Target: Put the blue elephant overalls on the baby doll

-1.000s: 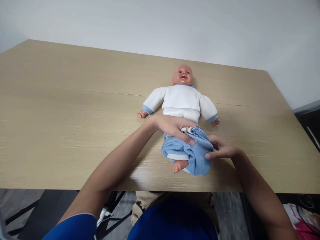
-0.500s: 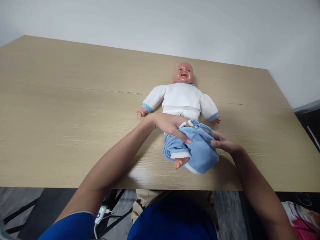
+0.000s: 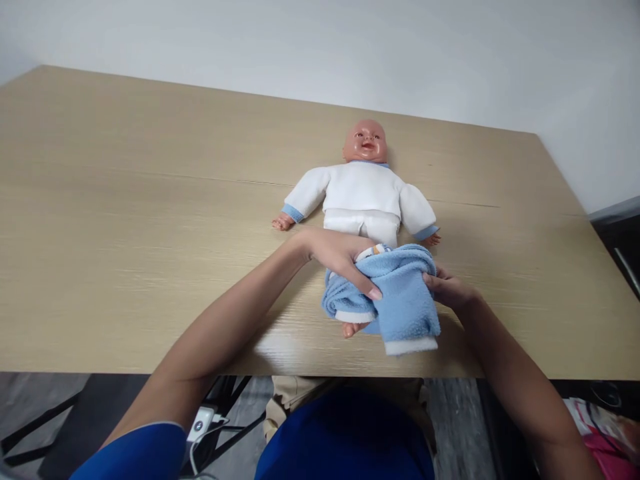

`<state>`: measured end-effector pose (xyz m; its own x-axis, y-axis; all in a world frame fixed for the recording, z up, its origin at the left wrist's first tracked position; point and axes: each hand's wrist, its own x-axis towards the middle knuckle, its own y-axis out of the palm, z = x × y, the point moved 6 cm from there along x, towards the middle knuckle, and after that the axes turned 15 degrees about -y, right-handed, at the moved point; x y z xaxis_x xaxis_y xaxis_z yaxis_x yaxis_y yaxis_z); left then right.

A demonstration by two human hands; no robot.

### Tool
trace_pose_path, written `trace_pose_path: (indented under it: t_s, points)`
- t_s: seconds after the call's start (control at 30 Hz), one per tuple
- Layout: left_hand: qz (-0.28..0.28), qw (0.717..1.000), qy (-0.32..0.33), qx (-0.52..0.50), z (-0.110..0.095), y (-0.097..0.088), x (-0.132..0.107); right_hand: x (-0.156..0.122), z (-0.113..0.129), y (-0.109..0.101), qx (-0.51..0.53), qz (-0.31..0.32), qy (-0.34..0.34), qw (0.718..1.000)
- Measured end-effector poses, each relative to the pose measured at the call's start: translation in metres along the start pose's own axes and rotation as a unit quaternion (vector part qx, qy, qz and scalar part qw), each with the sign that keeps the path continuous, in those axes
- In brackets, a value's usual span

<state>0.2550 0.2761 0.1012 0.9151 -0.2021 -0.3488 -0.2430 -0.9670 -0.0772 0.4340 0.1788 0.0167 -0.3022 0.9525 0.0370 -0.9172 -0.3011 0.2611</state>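
Note:
A baby doll (image 3: 362,190) in a white top with blue cuffs lies on its back, head away from me. Blue terry trousers (image 3: 406,290) with white cuffs are bunched around its lower legs. One foot (image 3: 351,329) pokes out of the left trouser leg; the other foot is hidden. My left hand (image 3: 345,257) grips the waistband, its thumb lying over the front and its fingers inside or behind the cloth. At the right side of the trousers, my right hand (image 3: 447,287) pinches the fabric, fingers partly hidden behind it.
The doll rests on a wide wooden table (image 3: 150,267) near its front edge. Behind the table stands a pale wall (image 3: 320,53). Below the edge at left is a white device with a cable (image 3: 201,425). A pink and white item (image 3: 607,440) sits low at the right.
The right trouser leg has straightened and now hangs flat toward me with its white cuff showing. My right hand has shifted slightly on the cloth; my left stays at the waistband.

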Motion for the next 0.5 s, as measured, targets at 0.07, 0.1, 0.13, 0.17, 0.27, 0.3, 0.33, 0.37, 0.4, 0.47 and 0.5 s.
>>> trace_pose_path:
  t_s: [0.07, 0.1, 0.13, 0.17, 0.27, 0.3, 0.33, 0.37, 0.4, 0.47, 0.5]
  points:
    - [-0.010, 1.000, 0.013, -0.012, 0.001, -0.003, -0.001, 0.002, 0.003, 0.001, -0.005, 0.021, 0.002, 1.000]
    - [-0.019, 0.999, 0.020, -0.020, 0.002, -0.005, -0.001, 0.003, 0.004, 0.003, -0.006, 0.049, 0.003, 0.999]
    - [-0.031, 0.999, 0.027, -0.026, 0.003, -0.007, -0.001, 0.002, 0.005, 0.005, -0.004, 0.088, 0.006, 0.996]
    - [-0.044, 0.998, 0.032, -0.033, 0.003, -0.009, -0.001, 0.001, 0.005, 0.008, 0.002, 0.133, 0.009, 0.991]
    - [-0.056, 0.997, 0.026, -0.052, 0.004, -0.007, 0.001, -0.007, 0.007, 0.015, 0.029, 0.229, 0.008, 0.973]
    - [-0.043, 0.997, 0.019, -0.061, 0.004, -0.004, 0.002, -0.009, 0.007, 0.016, 0.036, 0.229, 0.007, 0.973]
    - [-0.020, 0.997, 0.008, -0.074, 0.004, 0.001, 0.003, -0.010, 0.006, 0.015, 0.043, 0.215, 0.006, 0.976]
    - [0.018, 0.996, -0.006, -0.091, 0.005, 0.008, 0.004, -0.010, 0.005, 0.014, 0.046, 0.186, 0.006, 0.981]
    - [0.068, 0.991, -0.021, -0.111, 0.004, 0.016, 0.004, -0.010, 0.003, 0.012, 0.046, 0.150, 0.006, 0.988]
    - [0.167, 0.973, -0.044, -0.152, 0.004, 0.030, 0.003, -0.008, -0.001, 0.006, 0.036, 0.068, 0.002, 0.997]
    - [0.198, 0.964, -0.051, -0.169, 0.003, 0.035, 0.002, -0.007, -0.003, 0.004, 0.029, 0.033, 0.002, 0.999]
